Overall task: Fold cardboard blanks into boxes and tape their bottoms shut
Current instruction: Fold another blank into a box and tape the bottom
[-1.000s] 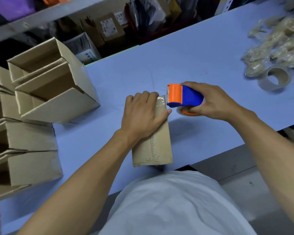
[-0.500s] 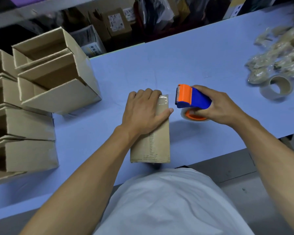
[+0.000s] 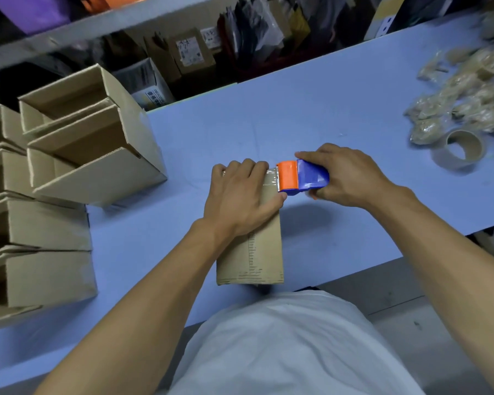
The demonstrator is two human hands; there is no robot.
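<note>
A small brown cardboard box (image 3: 254, 252) lies on the blue table (image 3: 311, 115) in front of me, with clear tape across its far end. My left hand (image 3: 240, 195) presses down on the box's far half, fingers curled over the far edge and thumb along the right side. My right hand (image 3: 345, 175) grips a blue and orange tape dispenser (image 3: 300, 178). The dispenser's orange head touches the box's far right corner, next to my left fingertips.
Several folded open boxes (image 3: 77, 143) are stacked on the table's left side. A near-spent tape roll (image 3: 459, 149) and a heap of crumpled tape scraps (image 3: 462, 101) lie at the right. Shelves with packages stand behind the table's far edge.
My right hand has brought the tape dispenser leftward, from a gap beside the box to touching its far right corner. My left hand stays on the box.
</note>
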